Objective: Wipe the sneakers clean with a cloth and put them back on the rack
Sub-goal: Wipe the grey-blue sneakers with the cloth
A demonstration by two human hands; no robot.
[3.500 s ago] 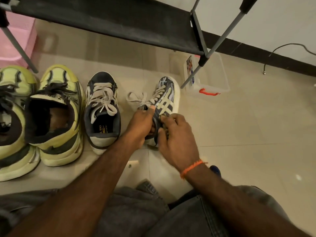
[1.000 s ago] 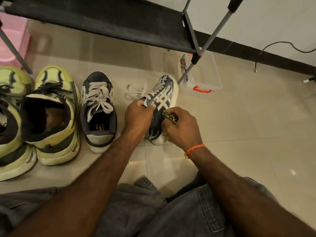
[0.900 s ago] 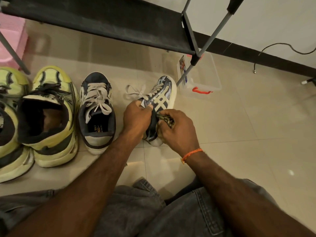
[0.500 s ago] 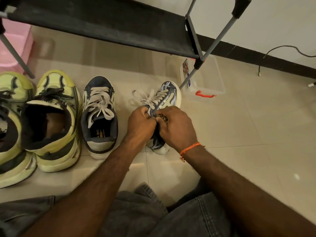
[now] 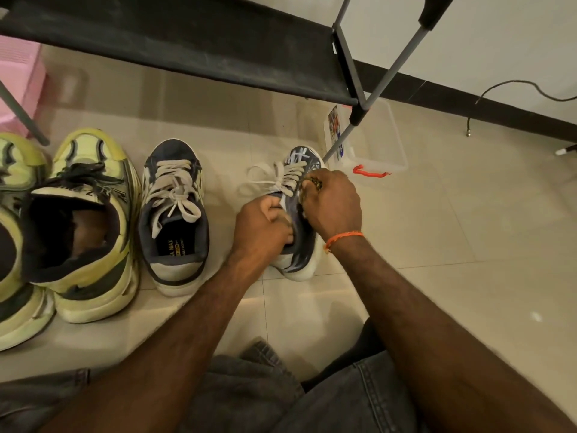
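Note:
A navy and white sneaker (image 5: 301,245) stands on the floor tiles, tipped onto its side. My left hand (image 5: 262,226) grips its collar, fingers curled into the opening. My right hand (image 5: 332,201) holds a small dark patterned cloth (image 5: 313,182) bunched in its fingers and presses it on the sneaker's side near the laces. The matching navy sneaker (image 5: 173,214) sits upright to the left. The black rack shelf (image 5: 187,39) hangs above the shoes.
Two yellow-green sneakers (image 5: 84,226) stand at the left. A clear plastic box (image 5: 384,142) with a red clip lies by the rack's grey leg (image 5: 343,139). A pink container (image 5: 18,85) is at far left, and a black cable (image 5: 505,89) runs along the wall.
My right hand with the cloth has slid forward along the sneaker's side, from near the heel toward the laces and toe. My left hand keeps its hold on the collar.

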